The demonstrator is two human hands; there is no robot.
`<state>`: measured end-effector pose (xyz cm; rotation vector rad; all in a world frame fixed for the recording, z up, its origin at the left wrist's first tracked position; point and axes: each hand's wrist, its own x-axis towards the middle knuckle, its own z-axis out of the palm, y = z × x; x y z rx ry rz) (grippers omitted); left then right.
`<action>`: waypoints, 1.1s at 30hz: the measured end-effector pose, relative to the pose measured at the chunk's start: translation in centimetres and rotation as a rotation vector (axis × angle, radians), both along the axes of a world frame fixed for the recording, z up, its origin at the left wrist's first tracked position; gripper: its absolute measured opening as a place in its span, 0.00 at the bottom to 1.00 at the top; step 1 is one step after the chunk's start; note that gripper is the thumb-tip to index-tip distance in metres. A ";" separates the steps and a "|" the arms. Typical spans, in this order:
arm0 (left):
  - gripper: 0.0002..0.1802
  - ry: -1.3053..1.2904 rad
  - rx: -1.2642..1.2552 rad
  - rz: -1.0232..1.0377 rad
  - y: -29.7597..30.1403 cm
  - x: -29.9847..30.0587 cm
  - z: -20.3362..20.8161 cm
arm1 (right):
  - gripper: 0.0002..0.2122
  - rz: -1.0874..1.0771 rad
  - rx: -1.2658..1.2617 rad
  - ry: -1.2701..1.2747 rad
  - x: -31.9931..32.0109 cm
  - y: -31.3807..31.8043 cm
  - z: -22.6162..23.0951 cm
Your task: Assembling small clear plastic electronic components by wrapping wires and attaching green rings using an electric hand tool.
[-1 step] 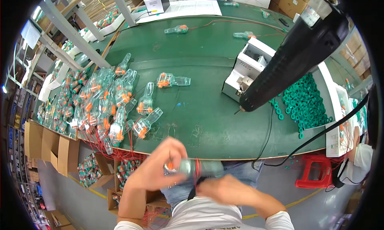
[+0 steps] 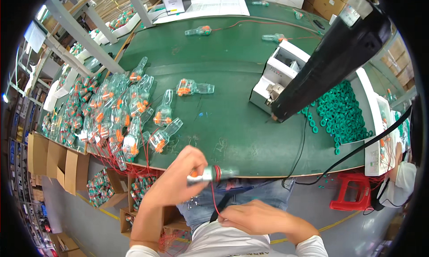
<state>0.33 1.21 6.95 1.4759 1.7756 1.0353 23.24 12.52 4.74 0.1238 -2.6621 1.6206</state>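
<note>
My left hand [image 2: 185, 174] is closed around a clear bottle-shaped plastic housing [image 2: 228, 172] with an orange piece inside, held above my lap at the table's front edge. A red wire [image 2: 213, 194] is wound around the housing's middle and runs down to my right hand [image 2: 250, 216]. The fingertips of my right hand pinch that wire close to my shirt. Part of the housing is hidden behind my left fingers, and its far end is blurred. On the table beyond my left hand lies a similar clear housing [image 2: 166, 134] with an orange piece.
A pile of clear housings [image 2: 118, 118] covers the table's left side, red wires hanging over the edge. At right stand a white machine [image 2: 263, 89], a black cylindrical tool [image 2: 330, 56] and a tray of green rings [image 2: 344, 114]. Cardboard boxes [image 2: 107, 190] and a red stool [image 2: 351, 191] are below.
My right hand has moved down and away from the housing, and the wire between my hands now shows as a taut line. My left hand has risen slightly with the housing.
</note>
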 end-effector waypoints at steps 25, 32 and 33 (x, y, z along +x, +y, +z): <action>0.19 0.069 0.233 0.114 1.4 2.6 -3.5 | 0.06 -0.343 0.429 0.269 -3.7 1.8 0.4; 0.34 -0.952 0.139 0.299 1.7 3.4 -5.3 | 0.13 -0.314 0.171 0.134 -1.9 3.5 1.2; 0.35 -1.111 0.195 0.311 1.8 3.3 -5.6 | 0.13 -0.315 0.170 0.131 -1.8 3.6 0.9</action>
